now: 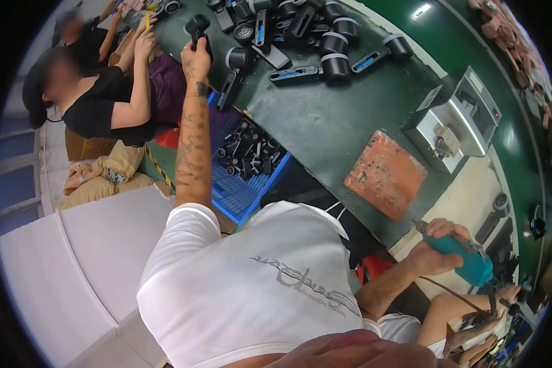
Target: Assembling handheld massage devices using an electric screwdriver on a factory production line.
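Observation:
My left hand (196, 61) reaches out over the far left edge of the green table (316, 132), its fingers wrapped round the handle of a black device with a short round head (197, 26). Down at the right, my right hand (438, 246) is closed round a teal pistol-shaped power tool (472, 264), which looks like an electric screwdriver. Several black devices (334, 43) with cylindrical heads lie piled at the table's far side. Some handles stand open, with blue inside. A worn orange-red pad (386, 175) lies between the pile and my right hand.
A silver box-like machine (457, 119) stands right of the pad. A blue crate (224, 196) with small black parts sits below the table's left edge. Beyond runs a green conveyor (512, 122). Co-workers sit at left (98, 101) and lower right (454, 313).

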`<state>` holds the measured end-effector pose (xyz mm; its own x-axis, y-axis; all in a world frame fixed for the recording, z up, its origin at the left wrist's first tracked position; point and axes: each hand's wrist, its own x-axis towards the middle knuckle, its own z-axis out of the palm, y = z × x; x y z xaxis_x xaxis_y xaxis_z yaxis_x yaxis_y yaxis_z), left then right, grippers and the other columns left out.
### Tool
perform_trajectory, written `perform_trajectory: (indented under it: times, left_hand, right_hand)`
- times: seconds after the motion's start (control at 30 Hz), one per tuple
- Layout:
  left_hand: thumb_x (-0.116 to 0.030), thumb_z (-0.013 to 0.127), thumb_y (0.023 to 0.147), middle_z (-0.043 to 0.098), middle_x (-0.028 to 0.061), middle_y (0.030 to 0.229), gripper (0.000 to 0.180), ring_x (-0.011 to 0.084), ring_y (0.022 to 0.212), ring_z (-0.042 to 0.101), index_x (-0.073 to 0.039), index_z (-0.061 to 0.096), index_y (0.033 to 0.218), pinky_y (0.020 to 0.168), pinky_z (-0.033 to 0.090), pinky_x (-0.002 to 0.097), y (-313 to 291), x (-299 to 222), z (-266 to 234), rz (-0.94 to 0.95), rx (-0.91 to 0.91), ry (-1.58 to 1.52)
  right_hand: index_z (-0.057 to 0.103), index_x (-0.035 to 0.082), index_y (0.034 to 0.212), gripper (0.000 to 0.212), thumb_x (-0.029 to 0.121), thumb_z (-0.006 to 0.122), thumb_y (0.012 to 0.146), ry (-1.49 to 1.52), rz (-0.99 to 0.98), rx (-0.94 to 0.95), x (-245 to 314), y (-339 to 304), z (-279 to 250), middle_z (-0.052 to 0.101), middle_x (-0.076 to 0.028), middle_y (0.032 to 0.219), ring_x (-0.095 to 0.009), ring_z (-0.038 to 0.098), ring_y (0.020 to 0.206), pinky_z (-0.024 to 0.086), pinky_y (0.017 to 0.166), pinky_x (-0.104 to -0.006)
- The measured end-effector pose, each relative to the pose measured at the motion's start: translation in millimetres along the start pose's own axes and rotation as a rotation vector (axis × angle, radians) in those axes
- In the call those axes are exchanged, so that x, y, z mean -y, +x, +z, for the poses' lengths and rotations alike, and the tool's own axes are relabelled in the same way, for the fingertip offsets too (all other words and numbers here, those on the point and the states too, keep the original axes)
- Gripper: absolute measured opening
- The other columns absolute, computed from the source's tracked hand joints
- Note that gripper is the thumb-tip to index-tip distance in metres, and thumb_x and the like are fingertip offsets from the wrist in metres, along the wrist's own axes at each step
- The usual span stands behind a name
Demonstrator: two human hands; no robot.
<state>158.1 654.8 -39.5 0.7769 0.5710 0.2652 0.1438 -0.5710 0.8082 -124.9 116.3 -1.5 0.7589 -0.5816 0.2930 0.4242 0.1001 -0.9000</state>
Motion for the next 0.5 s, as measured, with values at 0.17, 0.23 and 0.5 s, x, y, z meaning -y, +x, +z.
perform_trajectory:
  times: [0.17, 0.23, 0.5]
  left_hand:
    - [-0.050, 0.065, 0.091, 0.067, 0.0293, 0.112, 0.064, 0.0407, 0.101, 0.066, 0.006, 0.064, 0.123, 0.092, 0.050, 0.0432, 5, 27, 5, 0.240, -0.138, 0.274]
    - [-0.053, 0.067, 0.090, 0.067, 0.0251, 0.109, 0.064, 0.0388, 0.099, 0.066, 0.005, 0.064, 0.116, 0.090, 0.050, 0.0426, -44, -24, -5, 0.328, -0.065, 0.267]
    - [-0.044, 0.073, 0.085, 0.072, 0.0177, 0.093, 0.046, 0.0359, 0.094, 0.069, -0.001, 0.069, 0.101, 0.083, 0.053, 0.0449, -102, -30, 1, 0.194, 0.124, 0.463]
  right_hand:
    - [0.052, -0.001, 0.113, 0.082, 0.076, 0.060, 0.085, -0.061, -0.019, -0.019, 3, -5, 0, 0.051, -0.009, 0.067, -0.022, 0.052, 0.058, 0.043, 0.054, -0.0317]
    - [0.054, 0.000, 0.113, 0.081, 0.075, 0.060, 0.085, -0.077, -0.015, -0.040, 7, -15, -11, 0.051, -0.008, 0.068, -0.021, 0.052, 0.060, 0.041, 0.055, -0.0313]
    - [0.057, 0.001, 0.116, 0.078, 0.073, 0.060, 0.086, -0.045, 0.002, -0.035, 5, -22, -35, 0.052, -0.008, 0.072, -0.020, 0.052, 0.062, 0.041, 0.059, -0.0311]
